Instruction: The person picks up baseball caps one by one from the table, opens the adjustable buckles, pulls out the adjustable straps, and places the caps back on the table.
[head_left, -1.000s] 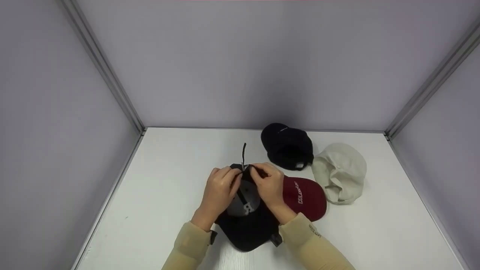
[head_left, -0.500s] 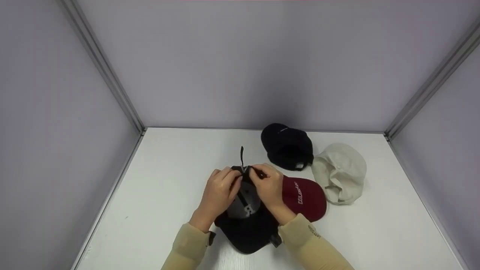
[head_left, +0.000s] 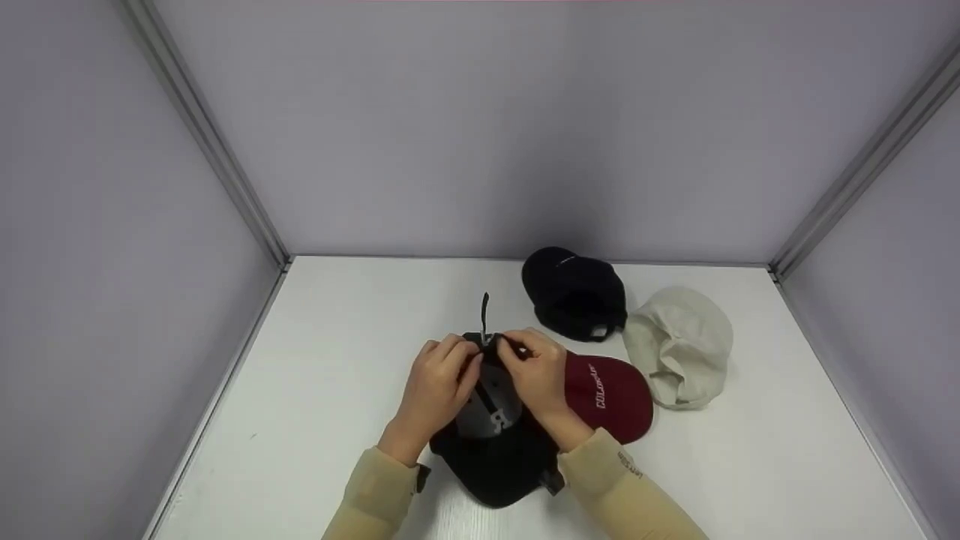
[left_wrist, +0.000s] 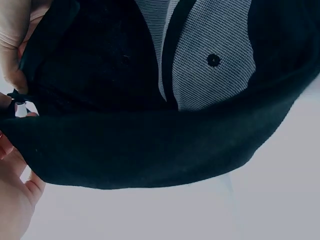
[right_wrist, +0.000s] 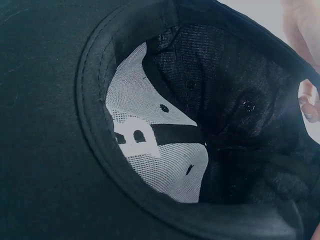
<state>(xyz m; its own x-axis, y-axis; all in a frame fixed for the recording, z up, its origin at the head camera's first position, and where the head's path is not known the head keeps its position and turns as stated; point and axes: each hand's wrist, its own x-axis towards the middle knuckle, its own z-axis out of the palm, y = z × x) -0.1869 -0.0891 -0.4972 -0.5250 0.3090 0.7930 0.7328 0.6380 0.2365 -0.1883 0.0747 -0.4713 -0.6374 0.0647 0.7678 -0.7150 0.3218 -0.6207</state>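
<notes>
A black baseball cap [head_left: 495, 472] lies with its hollow side up and its brim toward me. Grey mesh lining shows inside its crown. At the far edge of the cap, my left hand [head_left: 437, 379] pinches the back band beside a small metal buckle [head_left: 486, 339]. My right hand [head_left: 538, 369] pinches the band on the other side of this buckle. A thin black strap [head_left: 484, 311] sticks up beyond the buckle, its end free. In the left wrist view, fingertips [left_wrist: 17, 80] grip the band at the left edge. The right wrist view mostly shows the cap's inside.
Right of my right hand lies a dark red cap [head_left: 611, 397], partly hidden by the hand and the black cap. Behind it stand a second black cap [head_left: 574, 292] and a beige cap [head_left: 682, 341]. Grey panels [head_left: 480, 135] wall in the white table [head_left: 337, 337].
The strap's free end has dropped slightly and swung a little left. The black cap has shifted slightly toward me. Both hands keep pinching the band, almost in place.
</notes>
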